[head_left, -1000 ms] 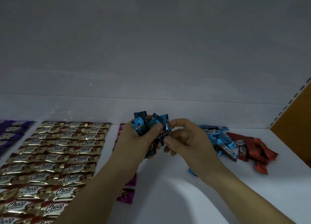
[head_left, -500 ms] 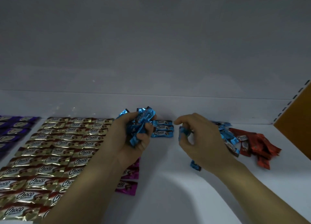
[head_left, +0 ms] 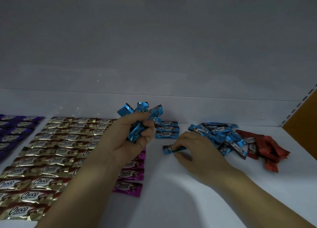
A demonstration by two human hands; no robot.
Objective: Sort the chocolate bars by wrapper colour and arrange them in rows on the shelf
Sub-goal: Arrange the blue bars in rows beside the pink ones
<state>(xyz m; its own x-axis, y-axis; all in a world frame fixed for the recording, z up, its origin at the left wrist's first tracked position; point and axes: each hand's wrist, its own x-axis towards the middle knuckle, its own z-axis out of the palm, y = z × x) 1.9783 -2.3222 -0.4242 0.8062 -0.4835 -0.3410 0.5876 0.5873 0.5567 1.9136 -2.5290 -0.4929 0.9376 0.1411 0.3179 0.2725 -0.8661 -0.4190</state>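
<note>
Mostly sorted: gold rows (head_left: 51, 155) lie left of your left hand (head_left: 127, 142) gripping a blue bunch (head_left: 139, 113); your right hand (head_left: 197, 150) pinches a blue bar (head_left: 169, 149); blue pile (head_left: 219, 135), red pile (head_left: 267, 147) beyond await.

On the shelf (head_left: 171, 203), sorted rows (head_left: 56, 152) lie left of the loose piles (head_left: 228, 138).

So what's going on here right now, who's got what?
A person is sorting chocolate bars on a white shelf. The left hand grips a bunch of blue bars, while the right hand pinches a single blue bar just in front of three blue bars laid in a column. To the left lie rows of purple bars, gold bars and magenta bars. A loose blue pile and a red pile sit unsorted to the right.
</note>
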